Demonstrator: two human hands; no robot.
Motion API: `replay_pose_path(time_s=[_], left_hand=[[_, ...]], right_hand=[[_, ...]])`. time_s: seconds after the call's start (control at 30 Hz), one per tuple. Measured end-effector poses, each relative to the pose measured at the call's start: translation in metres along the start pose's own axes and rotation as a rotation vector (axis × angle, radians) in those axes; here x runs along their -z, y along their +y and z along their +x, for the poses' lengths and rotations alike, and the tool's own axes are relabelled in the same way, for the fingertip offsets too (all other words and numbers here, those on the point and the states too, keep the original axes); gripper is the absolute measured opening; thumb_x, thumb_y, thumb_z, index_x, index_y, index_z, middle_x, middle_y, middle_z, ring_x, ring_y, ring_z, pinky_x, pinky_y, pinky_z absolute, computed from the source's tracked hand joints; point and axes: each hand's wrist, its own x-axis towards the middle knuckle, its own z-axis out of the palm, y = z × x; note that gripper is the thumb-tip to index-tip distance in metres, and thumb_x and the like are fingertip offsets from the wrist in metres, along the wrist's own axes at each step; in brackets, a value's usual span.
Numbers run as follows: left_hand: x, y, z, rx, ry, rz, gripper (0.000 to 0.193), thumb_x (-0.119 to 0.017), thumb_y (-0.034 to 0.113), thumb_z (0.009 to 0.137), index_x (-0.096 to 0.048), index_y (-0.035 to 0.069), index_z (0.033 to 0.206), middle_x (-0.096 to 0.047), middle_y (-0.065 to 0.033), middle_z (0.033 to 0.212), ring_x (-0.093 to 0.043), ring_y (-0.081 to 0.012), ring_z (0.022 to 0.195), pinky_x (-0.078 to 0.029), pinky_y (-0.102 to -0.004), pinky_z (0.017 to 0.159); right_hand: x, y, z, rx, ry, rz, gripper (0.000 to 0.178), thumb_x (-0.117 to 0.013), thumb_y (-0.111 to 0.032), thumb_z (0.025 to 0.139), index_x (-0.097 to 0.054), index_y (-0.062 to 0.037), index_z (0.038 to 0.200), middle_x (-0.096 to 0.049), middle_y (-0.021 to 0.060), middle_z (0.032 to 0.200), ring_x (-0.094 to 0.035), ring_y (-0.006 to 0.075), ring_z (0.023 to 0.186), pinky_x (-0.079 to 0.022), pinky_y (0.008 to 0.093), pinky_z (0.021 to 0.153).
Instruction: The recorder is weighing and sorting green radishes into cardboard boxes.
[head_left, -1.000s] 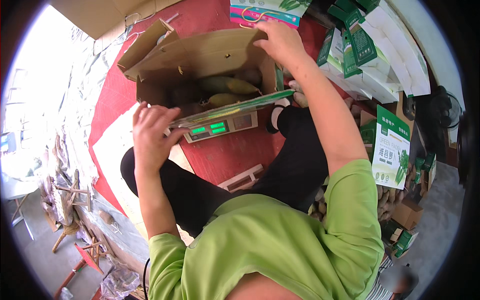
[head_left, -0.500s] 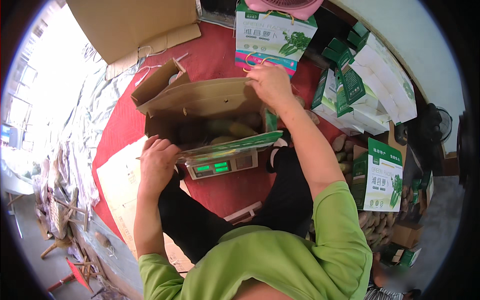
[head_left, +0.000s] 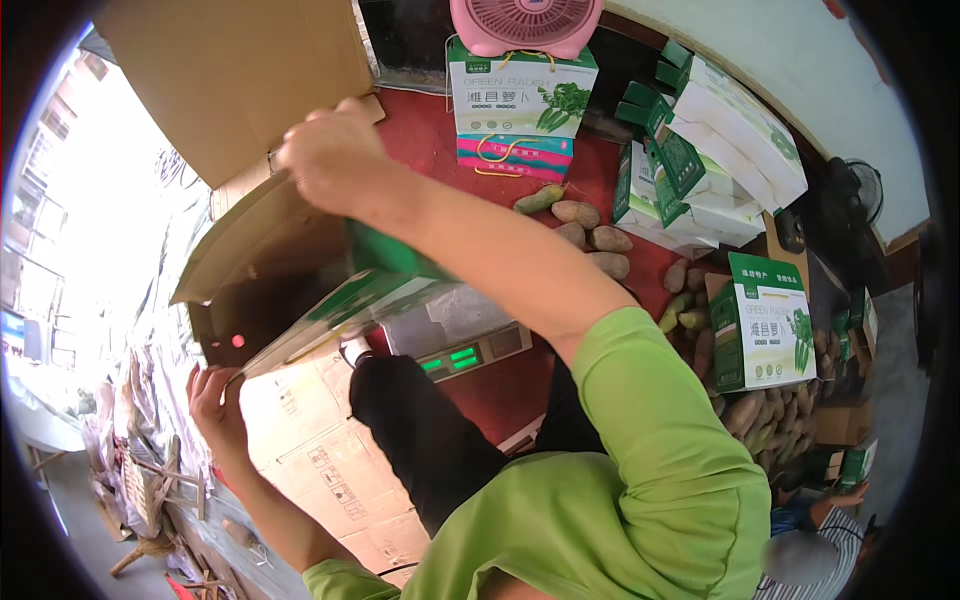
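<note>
Grey lettering stands on the white-and-green box [head_left: 520,98] under the pink fan [head_left: 527,22] and on the upright box [head_left: 775,335] at right; dark characters and symbols mark the cardboard sheet [head_left: 345,470]; green-lit digits on the scale [head_left: 478,353] are too small to read; markings on the tilted carton [head_left: 272,258] are blurred.

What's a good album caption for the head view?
Left fingers and right fingers grip an open box near a glowing scale.

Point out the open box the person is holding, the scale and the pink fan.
Open box [head_left: 250,240]: head view, inner face of its far side.
Scale [head_left: 463,356]: head view, lit green display.
Pink fan [head_left: 527,20]: head view, round front grille.
</note>
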Motion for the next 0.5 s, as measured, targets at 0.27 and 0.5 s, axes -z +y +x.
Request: replay_pose_path(time_s=[0.27,0.5], left_hand=[[0.105,-0.053,-0.096,0.116,-0.037,0.343,0.008,-0.056,0.007,0.084,-0.059,0.001,0.083,-0.058,-0.0098,0.081,-0.056,-0.0284,0.082,-0.036,-0.0436,0.102],[0.153,-0.083,-0.24,0.191,-0.196,0.582,0.009,-0.057,0.008,0.081,-0.06,-0.001,0.08,-0.056,-0.0148,0.077,-0.055,-0.0342,0.083,-0.042,-0.0471,0.087]], right_hand=[[-0.056,-0.137,0.011,-0.031,-0.138,0.28,0.01,-0.059,-0.015,0.07,-0.069,-0.0134,0.069,-0.067,0.0087,0.075,-0.064,0.0268,0.081,-0.04,0.0464,0.08],[-0.112,-0.264,-0.081,0.128,-0.437,0.541,0.022,-0.069,-0.023,0.069,-0.07,-0.0073,0.084,-0.067,0.0104,0.088,-0.063,0.0254,0.091,-0.04,0.0497,0.091]])
